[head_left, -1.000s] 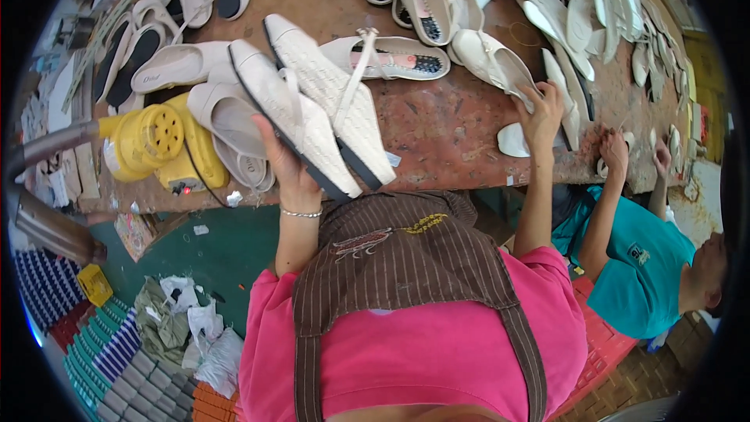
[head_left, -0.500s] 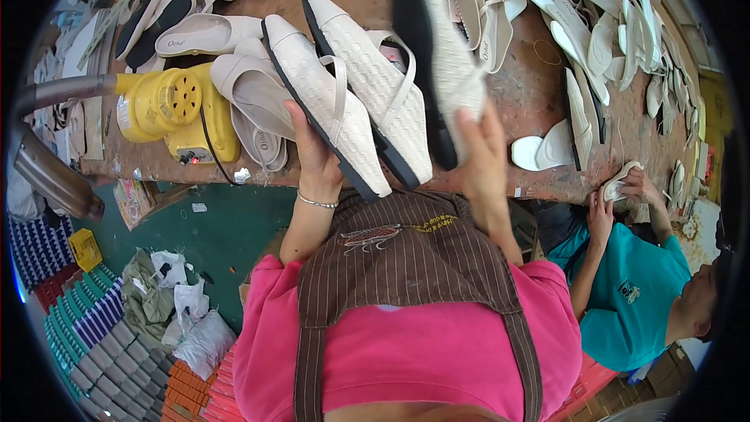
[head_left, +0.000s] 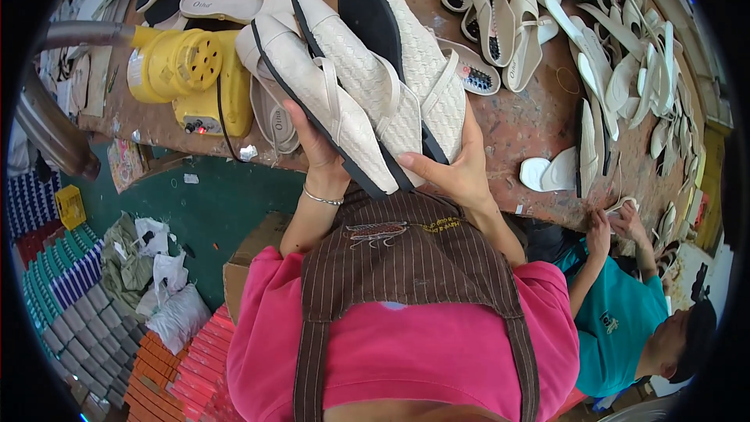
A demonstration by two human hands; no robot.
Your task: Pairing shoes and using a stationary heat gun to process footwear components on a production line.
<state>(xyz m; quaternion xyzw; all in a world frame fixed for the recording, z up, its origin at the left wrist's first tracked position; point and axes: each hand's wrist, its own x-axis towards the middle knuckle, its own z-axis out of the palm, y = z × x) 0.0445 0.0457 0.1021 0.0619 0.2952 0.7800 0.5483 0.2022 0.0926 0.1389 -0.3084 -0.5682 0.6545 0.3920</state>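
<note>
Several cream woven flat shoes with straps and dark soles stand side by side between my hands, at the table's near edge. My left hand point(head_left: 323, 152) is closed on the left side of the group, against the leftmost shoe point(head_left: 312, 98). A middle shoe point(head_left: 355, 70) is pressed between its neighbours. My right hand point(head_left: 461, 168) grips the heel end of the rightmost shoe point(head_left: 426, 55), its thumb across the heels. That shoe leans, showing its black sole point(head_left: 367, 16). Behind my left hand, an open-backed cream shoe point(head_left: 273, 113) is partly hidden.
A yellow blower-like machine point(head_left: 187, 70) with a grey pipe point(head_left: 86, 33) stands on the brown table point(head_left: 539, 117) at left. More shoes point(head_left: 492, 8) and a pile of cream straps and shoe parts point(head_left: 641, 55) lie at right. A co-worker in teal point(head_left: 625, 312) handles a pale piece there.
My right hand has brought the rightmost shoe left and in against the other two. My view has shifted slightly. The co-worker's hands have moved a little lower.
</note>
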